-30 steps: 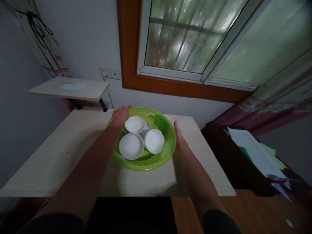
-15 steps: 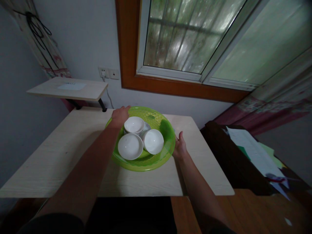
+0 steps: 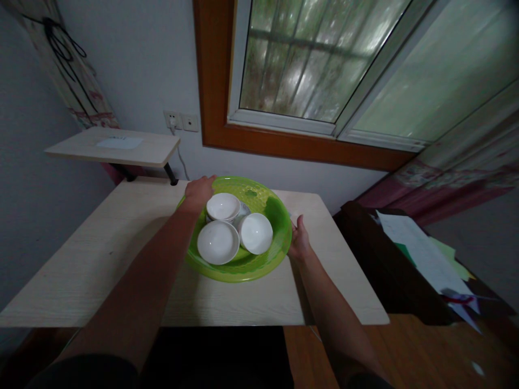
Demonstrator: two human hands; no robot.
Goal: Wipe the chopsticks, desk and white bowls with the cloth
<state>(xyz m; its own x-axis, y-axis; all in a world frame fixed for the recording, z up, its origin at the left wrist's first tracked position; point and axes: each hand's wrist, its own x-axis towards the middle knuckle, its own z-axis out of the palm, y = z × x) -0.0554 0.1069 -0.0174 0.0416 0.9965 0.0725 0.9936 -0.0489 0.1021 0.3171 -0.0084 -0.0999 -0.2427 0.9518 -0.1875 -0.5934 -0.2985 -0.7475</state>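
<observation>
A green plastic basin (image 3: 271,205) rests on the light wooden table (image 3: 101,254). Inside it lie several white bowls, among them a near-left bowl (image 3: 218,242), a right bowl (image 3: 255,233) and a far bowl (image 3: 223,207) stacked on another. My left hand (image 3: 199,193) grips the basin's far-left rim with curled fingers. My right hand (image 3: 299,239) holds the basin's right rim, thumb up and fingers tucked under the edge.
A small side shelf (image 3: 113,147) juts out at the back left, under a wall socket (image 3: 181,121). A window (image 3: 324,65) fills the wall ahead. To the right, a dark cabinet (image 3: 389,270) carries papers (image 3: 421,248). The table's near edge is close to my body.
My right hand slid back along the basin's right rim and closed on it. The basin shifted very slightly; my left hand stayed on the far-left rim.
</observation>
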